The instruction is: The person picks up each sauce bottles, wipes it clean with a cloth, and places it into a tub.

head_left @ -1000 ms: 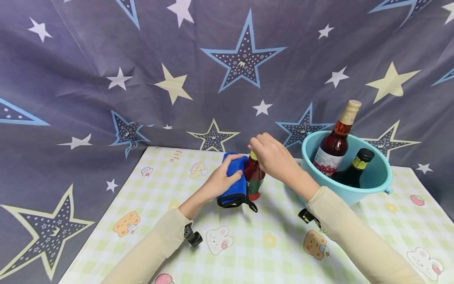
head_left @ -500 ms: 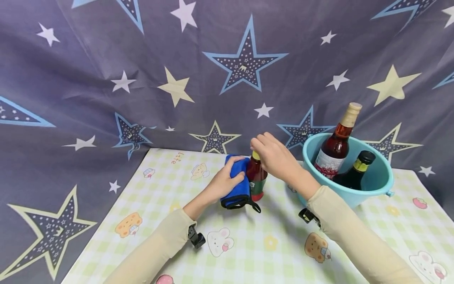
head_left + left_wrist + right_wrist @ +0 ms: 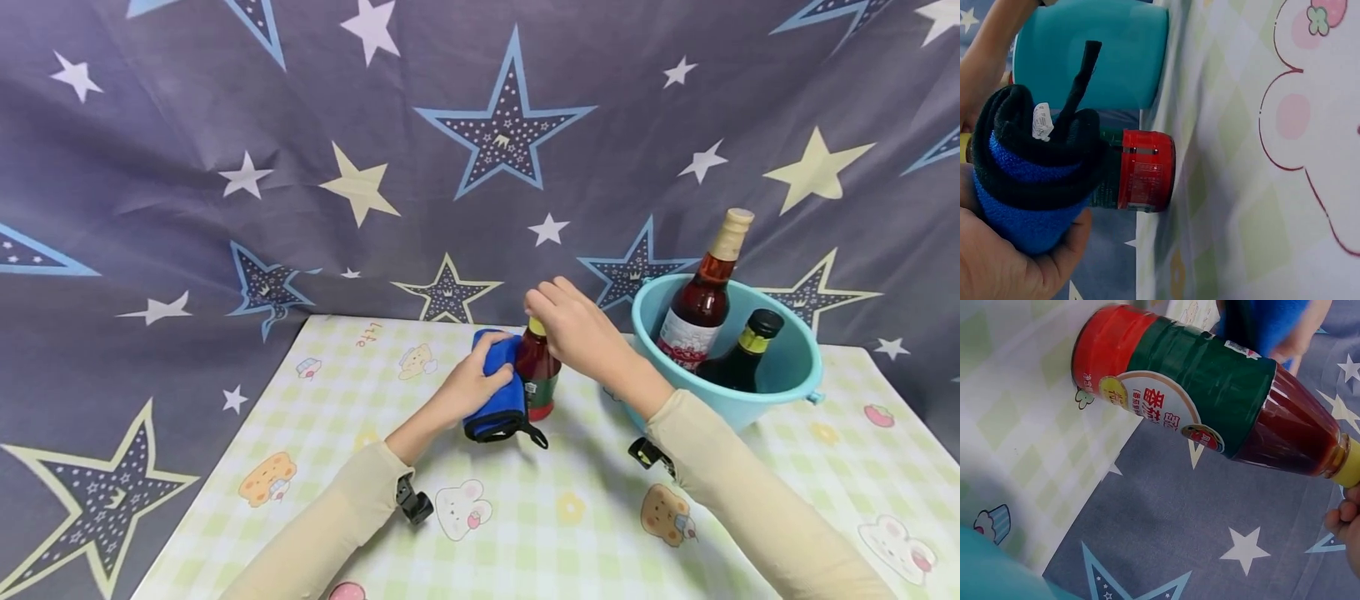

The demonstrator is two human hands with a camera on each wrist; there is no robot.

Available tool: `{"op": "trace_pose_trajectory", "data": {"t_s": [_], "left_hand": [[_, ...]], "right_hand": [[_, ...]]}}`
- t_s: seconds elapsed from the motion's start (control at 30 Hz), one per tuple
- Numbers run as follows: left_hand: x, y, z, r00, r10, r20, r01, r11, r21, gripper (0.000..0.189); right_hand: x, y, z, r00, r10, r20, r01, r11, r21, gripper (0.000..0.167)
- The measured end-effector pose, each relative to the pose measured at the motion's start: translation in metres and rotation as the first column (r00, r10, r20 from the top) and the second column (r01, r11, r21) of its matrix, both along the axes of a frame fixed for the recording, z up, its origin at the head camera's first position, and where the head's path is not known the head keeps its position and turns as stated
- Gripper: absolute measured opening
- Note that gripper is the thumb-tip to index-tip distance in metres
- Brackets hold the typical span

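Observation:
A sauce bottle [image 3: 536, 387] with dark red contents, a green and red label and a yellow cap [image 3: 1350, 464] stands on the table in the head view. My right hand [image 3: 573, 321] grips the cap from above, fingers curled at the bottle's top. A folded blue towel [image 3: 497, 392] with black edging and a black loop is in my left hand [image 3: 476, 379], thumb on the near side. The towel lies against the bottle's left side. Seen from the left wrist, the rolled towel [image 3: 1035, 181] covers much of the bottle [image 3: 1147, 170].
A light blue bucket [image 3: 806, 354] stands to the right, near my right forearm. Inside lean a tall red-brown bottle [image 3: 693, 312] with a gold neck and a dark bottle [image 3: 738, 362] with a black cap. A star-patterned curtain [image 3: 450, 225] hangs behind the checked tablecloth [image 3: 525, 517].
The bottle's label has turned slightly since one second ago. Both hands keep their holds on the towel and the cap; the head view has shifted a little.

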State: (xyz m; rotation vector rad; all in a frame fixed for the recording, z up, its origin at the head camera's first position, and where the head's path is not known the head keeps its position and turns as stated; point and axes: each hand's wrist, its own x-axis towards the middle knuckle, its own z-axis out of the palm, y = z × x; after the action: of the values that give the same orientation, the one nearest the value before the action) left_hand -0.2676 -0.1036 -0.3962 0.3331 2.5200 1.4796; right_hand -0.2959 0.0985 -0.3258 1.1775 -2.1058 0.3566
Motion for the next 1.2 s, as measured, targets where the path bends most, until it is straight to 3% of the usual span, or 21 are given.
{"op": "trace_pose_trajectory", "data": {"t_s": [0.23, 0.47, 0.57, 0.73, 0.9, 1.07, 1.2], "left_hand": [[-0.002, 0.0, -0.005, 0.995, -0.076, 0.058, 0.083, 0.989, -0.12, 0.05], [-0.012, 0.002, -0.01, 0.988, -0.118, 0.096, 0.14, 0.955, -0.26, 0.05], [-0.016, -0.001, -0.014, 0.985, -0.126, 0.118, 0.154, 0.953, -0.262, 0.053], [-0.019, -0.01, -0.016, 0.97, -0.14, 0.199, 0.168, 0.977, -0.132, 0.063], [-0.016, -0.021, -0.012, 0.95, -0.162, 0.266, 0.174, 0.984, -0.024, 0.066], [-0.014, -0.033, 0.001, 0.969, -0.118, 0.219, 0.111, 0.993, 0.043, 0.062], [-0.013, -0.035, 0.012, 0.989, -0.048, 0.137, 0.022, 0.983, 0.183, 0.058]], "right_hand": [[0.001, -0.004, 0.001, 1.0, 0.011, -0.027, -0.011, 1.0, -0.011, 0.015], [0.0, -0.01, 0.004, 0.998, 0.021, -0.058, -0.022, 1.0, -0.006, 0.017], [-0.001, -0.015, 0.004, 0.998, 0.038, -0.056, -0.037, 0.999, 0.007, 0.017], [-0.002, -0.018, 0.005, 0.999, 0.037, -0.04, -0.036, 0.999, 0.025, 0.016], [-0.003, -0.009, 0.005, 1.0, -0.004, -0.016, 0.004, 1.0, 0.02, 0.014], [-0.001, -0.004, 0.003, 1.0, -0.011, 0.018, 0.011, 1.0, 0.017, 0.011], [0.001, -0.001, 0.001, 1.0, -0.013, 0.026, 0.013, 1.0, 0.005, 0.012]]}}
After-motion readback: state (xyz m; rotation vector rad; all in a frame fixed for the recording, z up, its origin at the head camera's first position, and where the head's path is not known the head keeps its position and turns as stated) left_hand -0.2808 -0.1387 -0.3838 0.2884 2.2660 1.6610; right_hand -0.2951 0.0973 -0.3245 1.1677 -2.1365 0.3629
